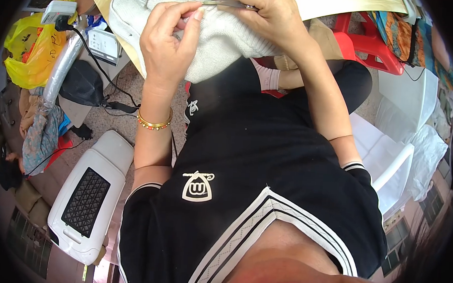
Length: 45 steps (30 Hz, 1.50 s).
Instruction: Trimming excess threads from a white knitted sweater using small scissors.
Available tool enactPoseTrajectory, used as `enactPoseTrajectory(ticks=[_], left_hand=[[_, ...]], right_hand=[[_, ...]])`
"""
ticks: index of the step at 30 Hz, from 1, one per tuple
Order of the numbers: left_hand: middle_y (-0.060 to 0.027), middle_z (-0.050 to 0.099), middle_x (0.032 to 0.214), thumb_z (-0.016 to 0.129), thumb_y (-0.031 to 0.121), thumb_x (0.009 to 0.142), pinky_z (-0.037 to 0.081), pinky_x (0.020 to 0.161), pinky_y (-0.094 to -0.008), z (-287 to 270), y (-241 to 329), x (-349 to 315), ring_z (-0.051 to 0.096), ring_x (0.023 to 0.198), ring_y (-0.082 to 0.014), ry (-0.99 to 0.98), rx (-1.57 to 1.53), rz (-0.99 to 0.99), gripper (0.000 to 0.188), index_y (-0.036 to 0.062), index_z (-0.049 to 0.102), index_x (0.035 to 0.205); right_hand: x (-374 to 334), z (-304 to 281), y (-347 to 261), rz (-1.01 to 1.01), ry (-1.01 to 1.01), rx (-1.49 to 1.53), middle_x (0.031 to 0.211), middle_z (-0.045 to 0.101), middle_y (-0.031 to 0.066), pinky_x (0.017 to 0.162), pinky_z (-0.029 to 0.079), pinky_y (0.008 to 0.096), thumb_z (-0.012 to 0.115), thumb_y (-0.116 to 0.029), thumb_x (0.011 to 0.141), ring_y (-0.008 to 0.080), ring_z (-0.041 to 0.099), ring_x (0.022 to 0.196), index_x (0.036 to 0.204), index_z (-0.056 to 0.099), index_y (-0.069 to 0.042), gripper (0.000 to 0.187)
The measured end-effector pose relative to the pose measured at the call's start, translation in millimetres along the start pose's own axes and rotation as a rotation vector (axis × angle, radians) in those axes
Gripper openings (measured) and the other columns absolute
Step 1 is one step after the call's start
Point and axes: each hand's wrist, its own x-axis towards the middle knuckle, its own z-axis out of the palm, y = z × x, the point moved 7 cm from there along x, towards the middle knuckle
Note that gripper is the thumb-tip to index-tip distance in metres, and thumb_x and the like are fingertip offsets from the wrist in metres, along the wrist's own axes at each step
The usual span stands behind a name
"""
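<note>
A cream knitted garment lies bunched over the edge of a pale wooden table. Above it, my left hand has thumb and fingertips pinched together at the tip of a slim metal tool; what they pinch is too small to tell. My right hand is closed around that tool, which looks like thread snips, its narrow end pointing left to the left fingertips. Whether its blades are parted cannot be made out.
To the left are a yellow plastic bag, a white adapter with a black cable and a black bag. A white appliance with a black grille stands at lower left. On the right are a red stool and a white container.
</note>
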Motion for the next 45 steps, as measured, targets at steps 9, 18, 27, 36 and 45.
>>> enactPoseTrajectory(ticks=[9,18,27,36,45], left_hand=[[-0.0038,0.066,0.087,0.079,0.011,0.083,0.049,0.062,-0.0262,3.9,-1.4,-3.6,0.061,0.068,-0.0130,0.045,0.050,-0.042,0.013,0.0053,0.075,0.094],[-0.0014,0.067,0.089,0.077,0.012,0.084,0.048,0.064,-0.0296,11.1,1.5,0.4,0.062,0.070,-0.0155,0.109,0.098,0.044,0.007,0.0087,0.073,0.089],[-0.0063,0.064,0.090,0.068,0.008,0.094,0.049,0.066,-0.0290,8.2,-12.6,0.0,0.059,0.069,-0.0156,0.124,-0.035,-0.049,0.008,0.0015,0.064,0.096],[-0.0089,0.065,0.098,0.060,0.010,0.099,0.050,0.075,-0.0295,5.5,-10.1,-3.3,0.063,0.082,-0.0201,0.137,-0.042,-0.047,0.011,0.0014,0.065,0.104],[-0.0082,0.067,0.111,0.058,0.006,0.101,0.050,0.079,-0.0222,-14.0,-23.5,-5.7,0.060,0.087,-0.0084,0.150,-0.388,-0.149,0.022,-0.0011,0.060,0.122]], right_hand=[[-0.7,11.3,21.3,0.209,-0.049,0.142,0.091,0.074,0.0166,0.068,0.055,0.0333,0.070,-0.013,0.087,0.0289,0.073,0.078,0.108,0.075,-0.007,0.023],[0.7,14.9,28.6,0.330,-0.156,0.260,0.094,0.074,0.0169,0.071,0.054,0.0317,0.068,-0.015,0.090,0.0233,0.072,0.081,0.110,0.074,-0.005,0.023],[3.1,13.4,24.5,0.317,-0.159,0.198,0.091,0.072,0.0187,0.068,0.052,0.0341,0.065,-0.018,0.091,0.0282,0.071,0.077,0.109,0.073,-0.005,0.023],[0.5,11.2,24.8,0.343,-0.151,0.233,0.087,0.071,0.0186,0.065,0.051,0.0337,0.065,-0.016,0.091,0.0268,0.069,0.071,0.110,0.073,-0.006,0.023],[-3.1,7.0,19.9,0.267,0.009,0.238,0.086,0.073,0.0166,0.066,0.052,0.0309,0.069,-0.011,0.089,0.0238,0.069,0.072,0.107,0.073,-0.002,0.021]])
